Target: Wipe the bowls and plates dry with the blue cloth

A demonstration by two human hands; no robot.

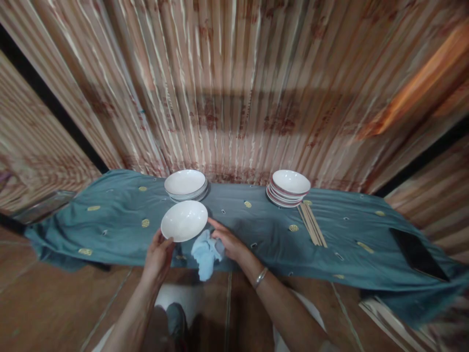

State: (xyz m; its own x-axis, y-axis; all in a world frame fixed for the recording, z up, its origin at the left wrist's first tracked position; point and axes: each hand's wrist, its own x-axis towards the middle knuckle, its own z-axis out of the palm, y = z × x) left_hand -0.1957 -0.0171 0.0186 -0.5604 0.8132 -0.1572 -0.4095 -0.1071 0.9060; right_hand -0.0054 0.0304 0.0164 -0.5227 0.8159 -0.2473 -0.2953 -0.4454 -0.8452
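Left hand [158, 256] pinched the white bowl [184, 221] in its fingers, just in front of the plate stack [185, 181]; right hand [230, 240] curled fingers round a blue cloth [205, 260]; bowl seemed mid-job, stack's progress unclear!

Dim and rather flat overall, muted in colour. Warmest at the upper right, with an orange strip [427, 80] glowing against the curtain [227, 63]; duller across its middle height, under a broad band of shadow. Small points of glare inside the nearest bowl [184, 221], plus a thin glint on the bracelet [260, 277]. Soft shade on the tablecloth [234, 249] just right of the left stack [185, 182]. Fairly clear around the bowl, yet hazy in fine detail. Smeared and stretched toward the edges, with the curtain blurred in both upper corners, poles [54, 105] aslant and little legible at lower right.
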